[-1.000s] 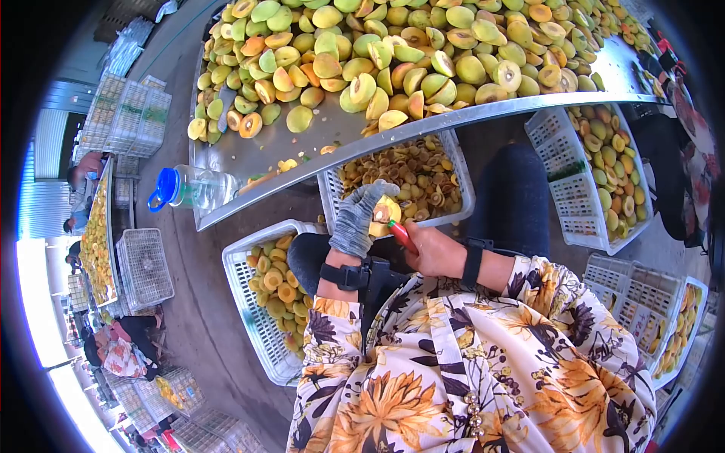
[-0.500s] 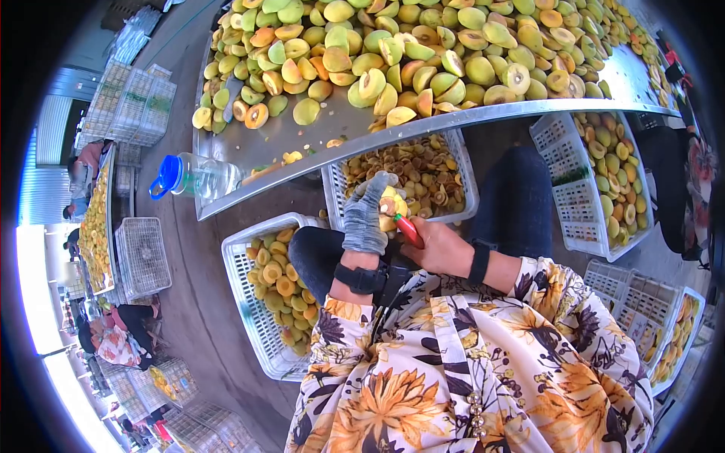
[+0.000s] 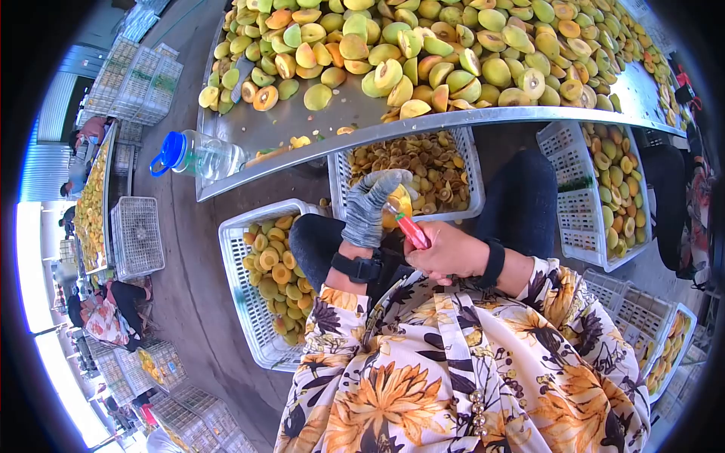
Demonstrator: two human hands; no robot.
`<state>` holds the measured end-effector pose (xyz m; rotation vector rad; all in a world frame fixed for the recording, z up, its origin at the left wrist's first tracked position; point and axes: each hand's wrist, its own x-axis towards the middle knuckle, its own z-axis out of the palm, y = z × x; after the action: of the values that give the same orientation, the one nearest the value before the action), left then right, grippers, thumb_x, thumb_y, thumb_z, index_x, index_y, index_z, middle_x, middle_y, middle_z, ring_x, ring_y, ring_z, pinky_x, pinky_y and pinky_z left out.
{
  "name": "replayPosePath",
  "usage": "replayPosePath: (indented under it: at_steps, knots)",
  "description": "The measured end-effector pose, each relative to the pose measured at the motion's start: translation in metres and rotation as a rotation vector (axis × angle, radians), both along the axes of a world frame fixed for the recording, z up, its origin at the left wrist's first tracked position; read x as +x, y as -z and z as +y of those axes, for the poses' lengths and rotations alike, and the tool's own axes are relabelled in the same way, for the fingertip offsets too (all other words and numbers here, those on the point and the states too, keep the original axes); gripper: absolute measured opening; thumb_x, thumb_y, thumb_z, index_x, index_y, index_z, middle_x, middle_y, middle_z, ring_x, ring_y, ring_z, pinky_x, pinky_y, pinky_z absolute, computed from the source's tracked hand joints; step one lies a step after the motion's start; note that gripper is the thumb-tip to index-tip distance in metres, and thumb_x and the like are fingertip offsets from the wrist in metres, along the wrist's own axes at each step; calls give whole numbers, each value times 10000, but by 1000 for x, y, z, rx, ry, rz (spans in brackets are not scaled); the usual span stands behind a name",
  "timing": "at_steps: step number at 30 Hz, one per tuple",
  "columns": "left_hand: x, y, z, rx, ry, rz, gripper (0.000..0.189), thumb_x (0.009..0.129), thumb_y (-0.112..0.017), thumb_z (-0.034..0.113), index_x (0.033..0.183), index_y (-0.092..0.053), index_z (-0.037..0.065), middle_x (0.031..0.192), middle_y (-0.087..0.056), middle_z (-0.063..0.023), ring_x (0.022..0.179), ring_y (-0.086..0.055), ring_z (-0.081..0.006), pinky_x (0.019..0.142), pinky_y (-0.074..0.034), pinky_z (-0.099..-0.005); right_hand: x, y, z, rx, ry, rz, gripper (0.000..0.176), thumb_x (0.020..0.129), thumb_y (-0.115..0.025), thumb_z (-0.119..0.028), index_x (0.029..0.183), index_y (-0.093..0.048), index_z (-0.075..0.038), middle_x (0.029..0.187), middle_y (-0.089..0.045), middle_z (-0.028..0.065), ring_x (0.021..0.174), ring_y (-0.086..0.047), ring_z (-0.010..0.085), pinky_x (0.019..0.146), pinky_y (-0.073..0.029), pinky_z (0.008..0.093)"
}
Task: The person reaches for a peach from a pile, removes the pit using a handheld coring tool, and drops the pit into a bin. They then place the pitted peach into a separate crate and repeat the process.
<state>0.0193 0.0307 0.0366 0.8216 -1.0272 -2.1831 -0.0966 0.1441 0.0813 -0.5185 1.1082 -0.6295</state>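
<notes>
My left hand (image 3: 367, 208), in a grey striped glove, is closed around a yellow-orange fruit piece (image 3: 399, 201) above a white crate (image 3: 475, 174) of brownish fruit scraps. My bare right hand (image 3: 445, 251) grips a red-handled tool (image 3: 412, 231), whose far end meets the fruit. The tool's tip is hidden. Beyond both hands, many green and orange cut fruits (image 3: 423, 57) lie heaped on a metal table (image 3: 332, 147). Left of my knee, another white crate (image 3: 243, 302) holds fruit halves.
A blue-capped bottle (image 3: 215, 156) lies at the table's left corner. A crate of fruit (image 3: 563, 162) stands right of my knee, with more crates (image 3: 630, 302) behind it. People sit beside another fruit-covered table (image 3: 97, 219) at far left; a person's dark-clothed leg (image 3: 668, 204) shows at right.
The view has shifted slightly. The fruit piece has turned between my left fingers, and my right hand has rolled, showing more of its back and the red handle's end.
</notes>
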Motion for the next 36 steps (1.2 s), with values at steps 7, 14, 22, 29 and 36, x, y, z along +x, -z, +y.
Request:
replayPosePath:
  at_steps: [7, 14, 22, 29, 36]
  knots:
    - [-17, 4, 6, -181, -318, 12, 287, 786, -660, 254, 897, -636, -10, 815, -645, -91, 684, -611, -154, 610, -499, -248, 7, 0, -5, 8, 100, -101, 115, 785, -526, -21, 864, -442, -30, 554, -404, -2, 369, -355, 60, 312, -304, 218]
    - [5, 9, 10, -378, -381, -95, 289, 828, -584, 170, 1092, -560, 54, 1003, -593, -73, 796, -582, -145, 658, -505, -260, 14, 0, -14, -147, 28, -16, 67, 774, -532, -64, 811, -476, -66, 548, -449, -3, 397, -418, 86, 359, -350, 235]
    - [-8, -22, 3, 358, -378, 75, 193, 790, -649, 238, 835, -642, 51, 722, -625, -52, 540, -569, -159, 441, -460, -269, 18, 13, -16, -410, -71, 446, 12, 716, -487, -30, 707, -484, -23, 544, -512, 46, 428, -484, 143, 408, -399, 293]
    - [-6, -17, -1, -41, -330, -43, 238, 796, -652, 261, 857, -645, 31, 712, -632, -7, 548, -534, -80, 489, -431, -209, 24, -8, -15, -124, 69, 82, 64, 724, -494, -2, 762, -443, 0, 510, -458, 47, 356, -449, 127, 312, -370, 276]
    - [15, -40, -2, 195, -169, 154, 279, 758, -682, 305, 803, -624, 35, 697, -616, -43, 588, -577, -129, 526, -462, -229, 27, 14, -15, -440, -45, 363, 144, 736, -502, 1, 860, -429, 4, 513, -475, 60, 337, -466, 144, 302, -369, 280]
